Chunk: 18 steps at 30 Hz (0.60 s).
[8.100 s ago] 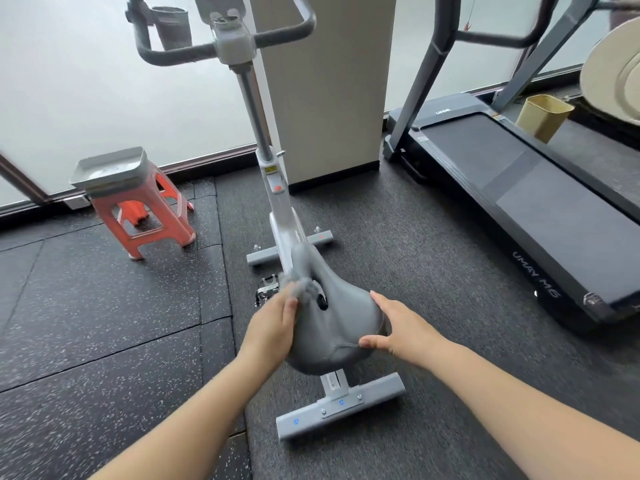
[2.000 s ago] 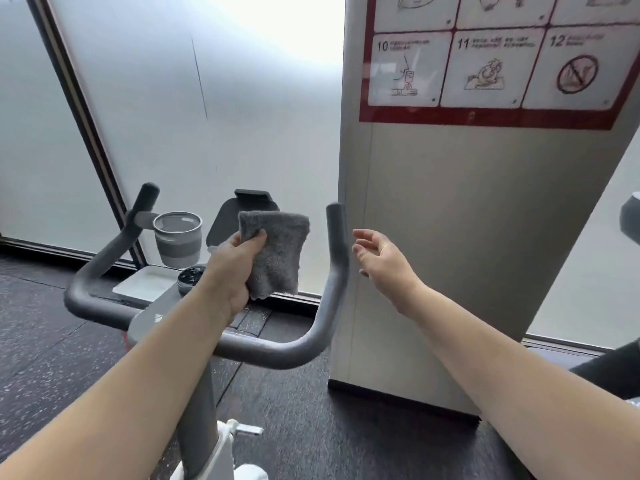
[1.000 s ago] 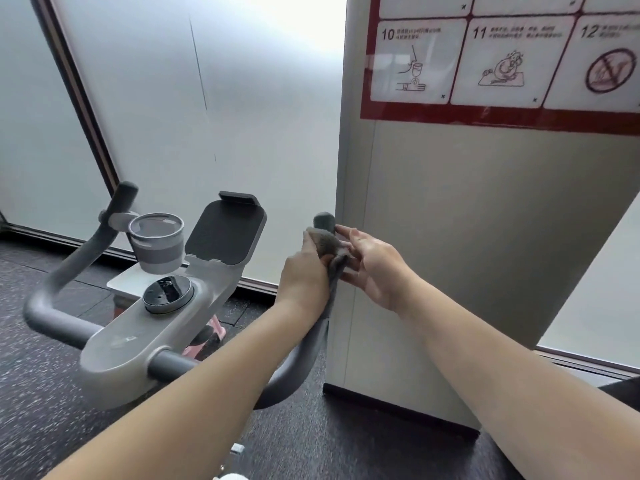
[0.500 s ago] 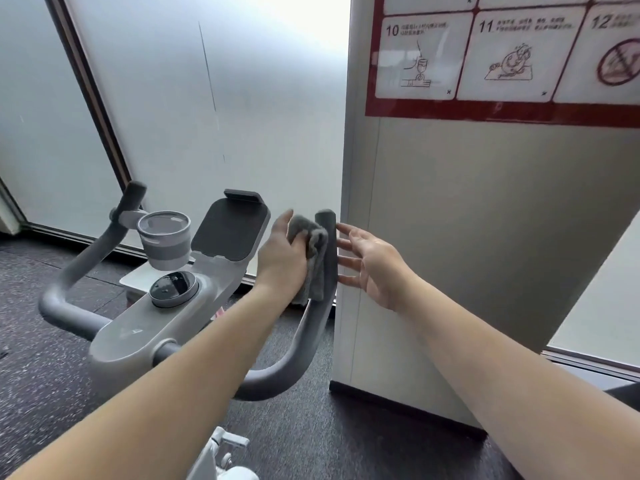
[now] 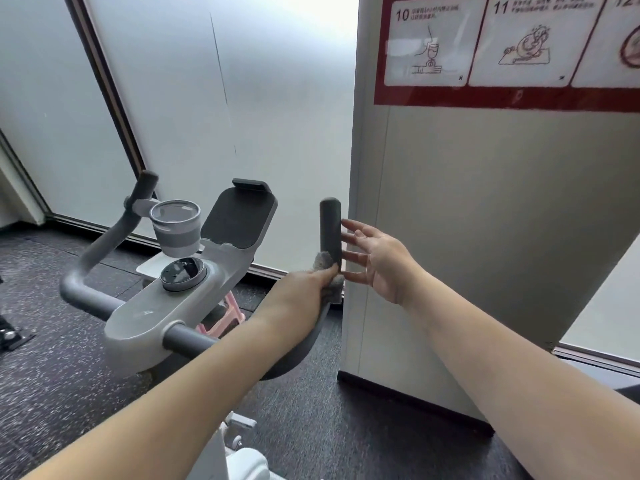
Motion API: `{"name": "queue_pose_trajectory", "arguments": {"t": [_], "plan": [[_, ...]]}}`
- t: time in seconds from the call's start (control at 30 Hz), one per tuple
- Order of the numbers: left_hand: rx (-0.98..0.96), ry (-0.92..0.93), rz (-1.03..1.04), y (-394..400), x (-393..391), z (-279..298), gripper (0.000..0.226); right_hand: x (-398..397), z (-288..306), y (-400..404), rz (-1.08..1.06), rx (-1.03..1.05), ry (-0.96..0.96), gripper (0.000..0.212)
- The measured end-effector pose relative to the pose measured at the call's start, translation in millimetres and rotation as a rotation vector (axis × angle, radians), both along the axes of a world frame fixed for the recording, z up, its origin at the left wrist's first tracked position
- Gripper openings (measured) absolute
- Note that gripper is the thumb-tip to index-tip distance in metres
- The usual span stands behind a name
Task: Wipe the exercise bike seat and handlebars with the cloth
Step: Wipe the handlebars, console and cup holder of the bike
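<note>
- One left hand (image 5: 298,292), centre frame, is clenched around one grey cloth (image 5: 327,271), pressing it on the right handlebar grip (image 5: 330,230).
- One right hand (image 5: 377,261) is released, fingers spread just beside that grip, possibly touching it.
- One cup holder (image 5: 176,226), one tablet holder (image 5: 239,220) and one round dial (image 5: 183,273) sit centre-left.

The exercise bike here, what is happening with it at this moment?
A person is wiping the bike's handlebars. The left hand presses a grey cloth around the right upright grip, partway down it. The right hand is open beside the grip, fingers spread, holding nothing. The left grip and the cup holder are untouched now. The seat is out of view.
</note>
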<state>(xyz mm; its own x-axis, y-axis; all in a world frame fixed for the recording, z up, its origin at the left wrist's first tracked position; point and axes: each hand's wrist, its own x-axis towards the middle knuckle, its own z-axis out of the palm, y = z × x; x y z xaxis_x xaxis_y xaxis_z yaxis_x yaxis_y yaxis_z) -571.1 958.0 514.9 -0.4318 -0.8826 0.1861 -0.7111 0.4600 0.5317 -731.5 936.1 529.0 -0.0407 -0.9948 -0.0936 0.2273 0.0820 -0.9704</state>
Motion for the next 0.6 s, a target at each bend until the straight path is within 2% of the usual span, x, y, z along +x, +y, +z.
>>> {"name": "queue_pose_trajectory", "arguments": {"t": [0.07,0.1,0.23,0.33,0.43,0.5,0.6], "plan": [[0.187,0.123,-0.011,10,9,11,0.032,-1,-3,3,0.002,0.004,-0.004,0.033],[0.196,0.132,-0.007,11,11,15,0.032,-2,-4,5,0.000,0.002,0.006,0.033],[-0.260,0.154,0.023,-19,-7,26,0.034,-9,-9,11,-0.068,-0.022,0.081,0.031],[-0.448,-0.010,-0.079,-55,-31,28,0.027,-20,-12,14,-0.105,-0.046,0.117,0.032],[-0.405,-0.317,-0.010,-59,-50,28,0.024,-29,-15,18,-0.124,-0.054,0.139,0.030],[-0.340,-0.384,0.036,-49,-50,19,0.029,-33,-18,21,-0.121,-0.055,0.139,0.028],[-0.363,-0.530,0.011,-20,-44,-4,0.030,-34,-22,27,-0.099,-0.058,0.146,0.029]]}}
